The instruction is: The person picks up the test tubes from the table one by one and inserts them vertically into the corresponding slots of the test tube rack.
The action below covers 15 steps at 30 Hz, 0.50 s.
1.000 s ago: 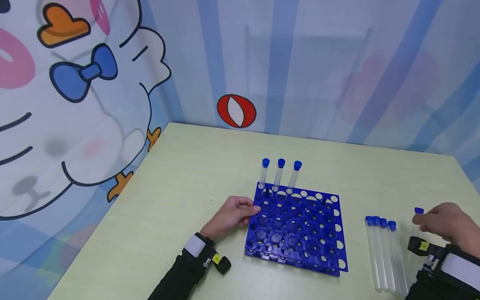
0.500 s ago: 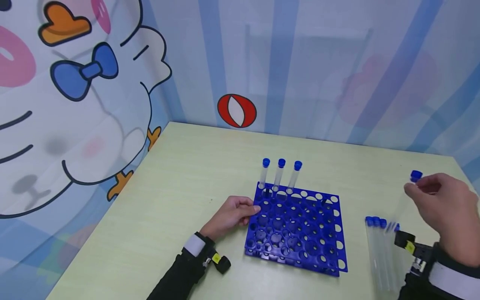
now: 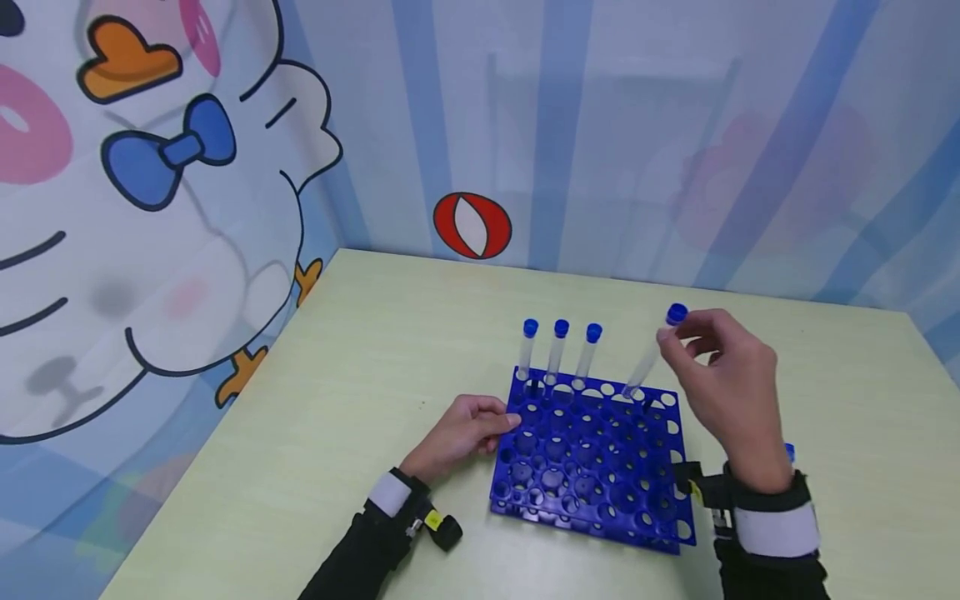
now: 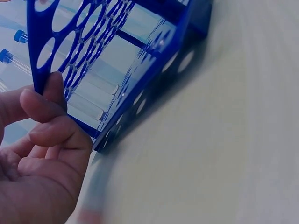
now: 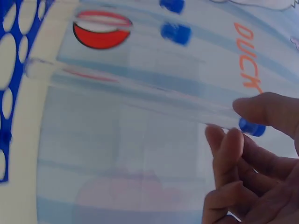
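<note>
A blue perforated test tube rack (image 3: 592, 467) stands on the table, with three blue-capped test tubes (image 3: 555, 354) upright in its back row at the left. My left hand (image 3: 465, 429) pinches the rack's left edge between thumb and fingers; the left wrist view shows this grip on the rack's top plate (image 4: 42, 51). With thumb and fingertips my right hand (image 3: 723, 375) pinches another clear test tube (image 3: 645, 367) just below its blue cap. That tube slants, its lower end close over the back row of holes. In the right wrist view its bottom end (image 5: 39, 70) appears near the rack.
Behind my right wrist, one blue cap (image 3: 790, 452) of the tubes lying on the table peeks out; the rest is hidden by the arm. A printed wall (image 3: 622, 167) borders the back of the pale table (image 3: 405, 333).
My right hand has lifted a test tube from the right side of the table and carried it left to the rack's back row. My left hand stays at the rack's edge.
</note>
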Each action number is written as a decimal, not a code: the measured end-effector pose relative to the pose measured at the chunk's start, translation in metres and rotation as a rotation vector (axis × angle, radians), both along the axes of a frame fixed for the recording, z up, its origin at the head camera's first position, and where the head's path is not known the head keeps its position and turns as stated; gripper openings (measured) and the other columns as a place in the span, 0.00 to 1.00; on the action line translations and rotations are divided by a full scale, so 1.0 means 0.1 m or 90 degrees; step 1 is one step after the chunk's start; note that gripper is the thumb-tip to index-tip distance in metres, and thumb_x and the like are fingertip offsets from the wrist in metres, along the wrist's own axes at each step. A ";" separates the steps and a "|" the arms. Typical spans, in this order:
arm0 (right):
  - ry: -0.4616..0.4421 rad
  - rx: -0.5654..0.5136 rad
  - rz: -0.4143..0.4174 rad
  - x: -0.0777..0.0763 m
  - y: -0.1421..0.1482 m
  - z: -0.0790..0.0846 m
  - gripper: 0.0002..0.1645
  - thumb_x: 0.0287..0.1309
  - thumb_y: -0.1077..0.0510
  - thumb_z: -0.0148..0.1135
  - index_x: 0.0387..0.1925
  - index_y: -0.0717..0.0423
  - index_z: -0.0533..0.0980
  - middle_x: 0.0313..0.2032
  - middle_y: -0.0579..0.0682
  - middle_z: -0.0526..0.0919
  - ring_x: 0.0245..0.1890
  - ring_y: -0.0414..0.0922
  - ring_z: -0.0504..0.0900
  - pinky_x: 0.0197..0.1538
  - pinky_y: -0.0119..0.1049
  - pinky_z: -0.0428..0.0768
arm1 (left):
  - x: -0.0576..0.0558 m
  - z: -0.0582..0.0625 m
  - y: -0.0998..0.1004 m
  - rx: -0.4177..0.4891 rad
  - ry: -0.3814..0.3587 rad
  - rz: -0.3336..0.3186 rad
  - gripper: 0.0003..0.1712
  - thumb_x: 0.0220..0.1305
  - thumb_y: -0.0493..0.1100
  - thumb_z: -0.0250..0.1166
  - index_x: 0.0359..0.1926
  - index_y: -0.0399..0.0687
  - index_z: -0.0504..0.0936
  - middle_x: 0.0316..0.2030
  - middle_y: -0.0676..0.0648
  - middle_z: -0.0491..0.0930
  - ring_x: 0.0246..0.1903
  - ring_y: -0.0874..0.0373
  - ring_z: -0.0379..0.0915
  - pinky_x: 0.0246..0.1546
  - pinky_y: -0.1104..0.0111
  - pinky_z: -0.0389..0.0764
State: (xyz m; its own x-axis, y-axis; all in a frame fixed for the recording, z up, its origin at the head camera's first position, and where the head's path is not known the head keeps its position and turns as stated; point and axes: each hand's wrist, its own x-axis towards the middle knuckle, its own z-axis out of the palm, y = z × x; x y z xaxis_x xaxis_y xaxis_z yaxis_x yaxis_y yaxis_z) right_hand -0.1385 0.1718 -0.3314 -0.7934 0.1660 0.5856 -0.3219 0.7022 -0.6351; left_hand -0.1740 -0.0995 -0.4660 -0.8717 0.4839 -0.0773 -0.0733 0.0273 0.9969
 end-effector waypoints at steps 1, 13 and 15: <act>0.011 0.000 0.007 -0.02 -0.04 -0.03 0.14 0.47 0.53 0.58 0.33 0.59 0.73 0.28 0.49 0.76 0.24 0.39 0.70 0.27 0.29 0.65 | 0.00 0.00 0.00 0.001 -0.002 -0.001 0.17 0.51 0.46 0.60 0.30 0.33 0.73 0.17 0.47 0.68 0.13 0.60 0.61 0.12 0.73 0.63; 0.006 0.015 0.039 -0.22 -0.15 -0.32 0.14 0.48 0.50 0.57 0.35 0.54 0.73 0.28 0.46 0.76 0.25 0.40 0.72 0.26 0.36 0.67 | 0.08 0.20 0.00 -0.004 -0.002 -0.016 0.18 0.54 0.42 0.57 0.32 0.24 0.70 0.17 0.47 0.67 0.14 0.60 0.61 0.14 0.72 0.63; -0.006 0.029 0.029 -0.38 -0.05 -0.59 0.15 0.47 0.45 0.55 0.36 0.47 0.73 0.28 0.41 0.76 0.25 0.38 0.71 0.24 0.36 0.68 | 0.08 0.20 0.00 -0.005 -0.004 -0.014 0.18 0.54 0.42 0.57 0.32 0.25 0.70 0.17 0.47 0.67 0.14 0.60 0.61 0.14 0.72 0.63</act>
